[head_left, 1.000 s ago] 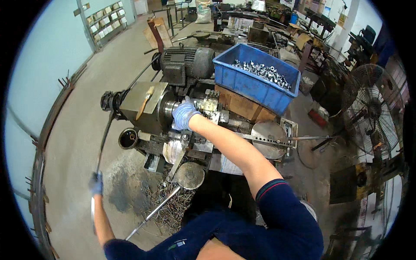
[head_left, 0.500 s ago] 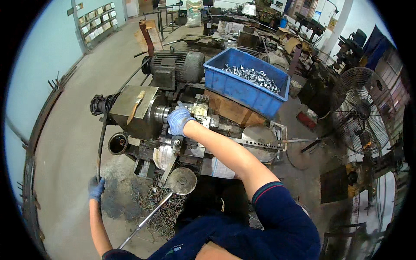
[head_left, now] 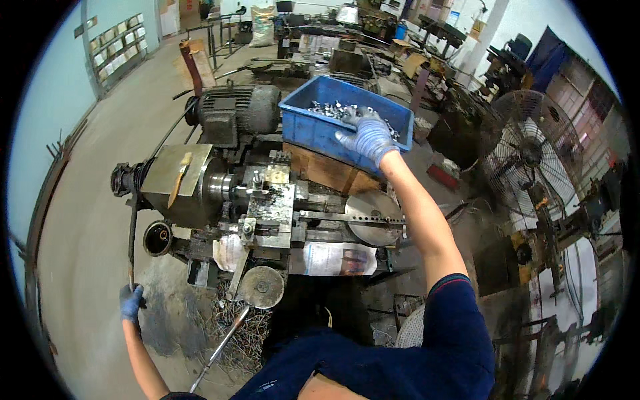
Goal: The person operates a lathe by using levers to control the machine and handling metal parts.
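Head view shows a blue bin (head_left: 313, 127) resting on a brown wooden box (head_left: 327, 167), with a heap of small shiny metal parts (head_left: 323, 109) inside, reaching well below the rim. Lower left, a round dark pot (head_left: 157, 238) stands at the side of the machine (head_left: 180, 190), its mouth facing up; what lies in it is too dim to name. A brush (head_left: 179, 180) lies on the machine's flat top.

The right hand (head_left: 369, 135), in a blue glove, reaches over the bin's near wall, arm stretched forward, palm down, thumb apart from the fingers. Its fingertips are among the parts or just above them; I cannot tell whether they grip 1. The left hand (head_left: 131, 303), also gloved, is low at the far left, closed around a long dark rod (head_left: 132, 247).
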The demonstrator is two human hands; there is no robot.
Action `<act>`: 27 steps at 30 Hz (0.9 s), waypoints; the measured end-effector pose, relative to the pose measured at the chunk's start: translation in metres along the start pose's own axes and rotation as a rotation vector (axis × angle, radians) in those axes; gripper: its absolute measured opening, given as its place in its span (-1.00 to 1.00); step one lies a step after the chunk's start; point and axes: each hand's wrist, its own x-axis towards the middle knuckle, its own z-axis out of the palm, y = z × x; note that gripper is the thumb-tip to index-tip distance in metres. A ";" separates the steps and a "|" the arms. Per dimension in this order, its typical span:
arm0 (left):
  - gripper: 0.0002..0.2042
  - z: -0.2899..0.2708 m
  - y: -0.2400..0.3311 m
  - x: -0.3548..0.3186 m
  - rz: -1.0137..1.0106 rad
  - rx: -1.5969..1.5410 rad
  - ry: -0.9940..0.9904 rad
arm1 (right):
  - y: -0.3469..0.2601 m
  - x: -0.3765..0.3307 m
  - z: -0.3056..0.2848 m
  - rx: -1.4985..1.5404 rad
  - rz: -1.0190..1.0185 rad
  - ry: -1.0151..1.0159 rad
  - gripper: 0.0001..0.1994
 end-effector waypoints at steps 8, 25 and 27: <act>-0.75 -0.009 -0.019 0.012 0.128 0.083 0.031 | 0.085 -0.139 -0.023 0.406 0.228 0.131 -0.72; -0.58 -0.023 -0.002 0.022 -0.198 0.184 -0.015 | 0.132 -0.680 -0.099 0.013 1.562 -0.988 -0.37; -0.56 -0.018 0.002 0.020 -0.186 0.166 -0.014 | 0.120 -0.687 -0.084 0.007 1.377 -1.147 -0.37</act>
